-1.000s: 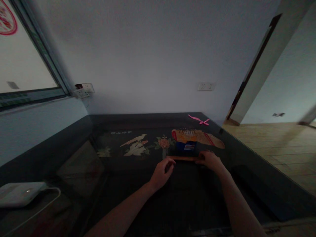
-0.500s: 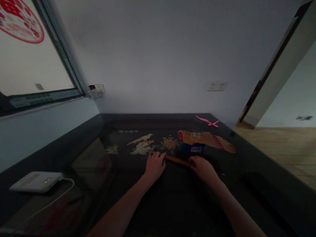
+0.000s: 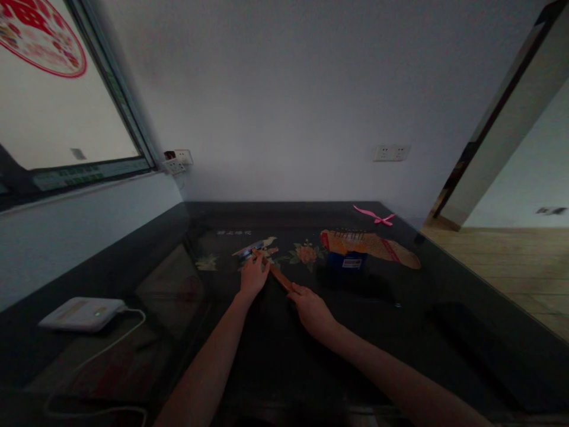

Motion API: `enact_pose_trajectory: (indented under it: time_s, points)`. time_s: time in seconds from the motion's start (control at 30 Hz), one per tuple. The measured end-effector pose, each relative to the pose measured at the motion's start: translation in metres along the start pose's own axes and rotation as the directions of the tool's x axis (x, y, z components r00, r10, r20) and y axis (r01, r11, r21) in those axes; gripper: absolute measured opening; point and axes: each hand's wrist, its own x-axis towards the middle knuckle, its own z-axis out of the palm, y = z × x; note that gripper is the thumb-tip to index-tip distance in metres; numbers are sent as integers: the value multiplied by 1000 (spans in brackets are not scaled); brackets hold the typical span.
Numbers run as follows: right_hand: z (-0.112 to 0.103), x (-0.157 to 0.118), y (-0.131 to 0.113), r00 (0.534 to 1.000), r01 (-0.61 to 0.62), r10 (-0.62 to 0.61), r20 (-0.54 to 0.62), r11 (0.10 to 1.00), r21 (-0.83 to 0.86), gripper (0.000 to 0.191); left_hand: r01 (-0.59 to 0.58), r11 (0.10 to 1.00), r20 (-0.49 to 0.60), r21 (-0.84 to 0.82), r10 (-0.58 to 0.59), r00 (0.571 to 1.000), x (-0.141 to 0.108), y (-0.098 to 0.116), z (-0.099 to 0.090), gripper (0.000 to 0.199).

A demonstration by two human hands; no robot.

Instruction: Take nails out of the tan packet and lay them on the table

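Observation:
A hammer with a wooden handle (image 3: pixel 281 279) and a shiny metal head (image 3: pixel 248 250) is held slantwise above the dark table, its head to the far left. My left hand (image 3: pixel 254 276) is closed round the handle just below the head. Closed on the handle's near end is my right hand (image 3: pixel 311 305). Beyond the hands, a blue box (image 3: pixel 347 261) with orange flaps stands on the table, and a row of thin dark upright pieces shows behind it. Next to the box lies a brown and red flat piece (image 3: pixel 391 249).
The glossy dark table (image 3: pixel 284 362) has printed flowers and a bird. A white device (image 3: pixel 84 314) with a cable lies left; a pink ribbon (image 3: pixel 376 216) lies at the back right. A long black object (image 3: pixel 484 350) lies on the right. A wall stands behind.
Both hands have moved left with the hammer, the left hand also farther away. The hammer has turned, so its head points more away from me and its shiny metal shows more.

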Motion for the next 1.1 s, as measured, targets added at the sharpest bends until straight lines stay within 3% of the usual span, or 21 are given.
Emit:
enact_pose_trajectory:
  time_s: [0.17,0.4,0.5,0.6,0.73,0.87,0.97,1.1]
  points:
    - [15,28,-17,997,78,-78,-28,997,-2,39,1,996,-8,-88,-1,1000,8,-9,9,39]
    - [30,66,-14,986,147,-134,-99,980,134,45,13,989,-1,-145,-13,1000,10,-9,8,38]
    - [28,63,1,981,156,-124,-148,962,226,46,11,991,-15,-133,-13,1000,8,-6,6,38]
    - [14,46,38,968,94,-10,-252,941,324,34,30,995,-22,-97,-32,999,5,-2,4,37]
    - [-11,8,113,893,-67,268,-362,875,480,22,57,996,-6,-75,-57,998,3,0,3,36]
    - [-28,-22,176,729,-190,548,-410,738,648,24,61,996,-3,-59,-61,998,4,1,4,37]
    - [-31,-24,193,628,-138,649,-430,636,759,30,70,996,10,-49,-70,998,4,2,3,37]
    - [-28,-5,192,602,21,673,-430,525,851,36,70,996,20,-51,-69,997,3,2,1,37]
